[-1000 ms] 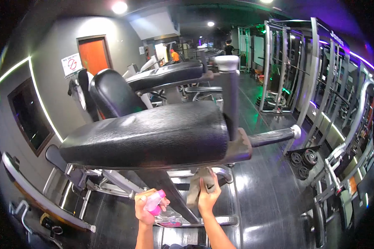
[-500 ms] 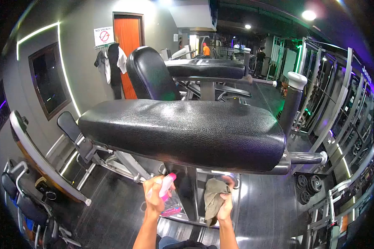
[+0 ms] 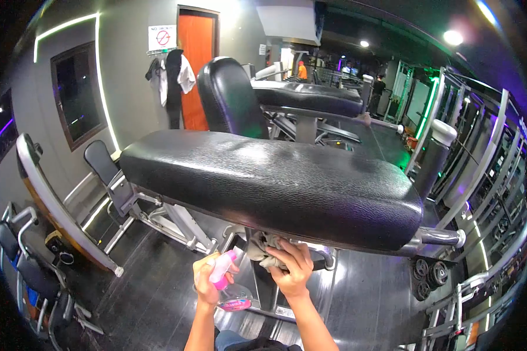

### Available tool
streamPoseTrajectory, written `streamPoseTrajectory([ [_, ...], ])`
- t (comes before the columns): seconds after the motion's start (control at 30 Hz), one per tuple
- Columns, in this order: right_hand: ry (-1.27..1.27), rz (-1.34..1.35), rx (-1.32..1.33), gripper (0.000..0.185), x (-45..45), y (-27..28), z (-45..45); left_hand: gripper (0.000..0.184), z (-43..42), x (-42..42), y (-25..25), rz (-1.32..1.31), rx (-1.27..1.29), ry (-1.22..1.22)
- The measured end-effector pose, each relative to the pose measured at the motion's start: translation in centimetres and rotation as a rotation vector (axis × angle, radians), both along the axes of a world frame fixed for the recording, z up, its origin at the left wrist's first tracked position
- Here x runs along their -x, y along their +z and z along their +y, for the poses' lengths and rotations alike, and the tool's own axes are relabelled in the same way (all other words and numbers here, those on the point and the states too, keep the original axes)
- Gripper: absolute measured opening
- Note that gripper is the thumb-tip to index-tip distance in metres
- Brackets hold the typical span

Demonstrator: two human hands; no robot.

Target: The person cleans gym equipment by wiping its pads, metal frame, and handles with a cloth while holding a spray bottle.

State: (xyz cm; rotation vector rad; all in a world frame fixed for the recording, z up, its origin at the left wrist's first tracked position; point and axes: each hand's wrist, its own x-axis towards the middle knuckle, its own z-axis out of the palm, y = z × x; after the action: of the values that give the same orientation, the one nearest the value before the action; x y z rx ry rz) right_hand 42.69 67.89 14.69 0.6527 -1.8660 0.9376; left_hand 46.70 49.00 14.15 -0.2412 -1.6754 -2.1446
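My left hand (image 3: 208, 278) is wrapped around the neck of a spray bottle (image 3: 234, 296) with a pink-and-white trigger head and a clear body. In my right hand (image 3: 293, 268) a bunched grey-green cloth (image 3: 265, 248) is pressed against the dark upright post just under the long padded bench (image 3: 269, 181). The bench pad is black, textured and shiny, and it spans the view above both hands. Part of the cloth is hidden behind my right fingers.
A second padded machine (image 3: 231, 96) stands beyond the bench. Weight plates (image 3: 438, 273) are stacked at the lower right beside metal racks. Clothes (image 3: 173, 79) hang on the wall near an orange door (image 3: 194, 64). People stand far back.
My right hand has moved up and left with the cloth, which hung loose before and is now bunched against the post. My view has shifted and tilted slightly.
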Motion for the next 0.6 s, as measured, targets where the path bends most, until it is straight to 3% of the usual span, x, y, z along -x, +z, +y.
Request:
streamPoseTrajectory([
  [0.13, -0.063, 0.005, -0.039, 0.05, -0.8, -4.3, -0.6, 0.058, -1.4, -0.8, -0.8, -0.05, -0.004, 0.03],
  [0.27, -0.07, -0.18, -0.148, 0.047, -2.0, -8.1, -0.8, 0.058, -2.6, -1.4, -2.0, -0.064, 0.024, 0.01],
  [0.47, -0.054, -0.152, 0.034, 0.045, -1.2, 1.2, -3.4, 0.061, -3.5, -2.3, -2.3, -0.149, 0.045, -0.009],
  [0.6, -0.091, -0.12, 0.081, 0.043, -1.1, 2.9, -5.2, 0.055, -4.0, -2.8, -2.4, -0.173, 0.081, -0.02],
])
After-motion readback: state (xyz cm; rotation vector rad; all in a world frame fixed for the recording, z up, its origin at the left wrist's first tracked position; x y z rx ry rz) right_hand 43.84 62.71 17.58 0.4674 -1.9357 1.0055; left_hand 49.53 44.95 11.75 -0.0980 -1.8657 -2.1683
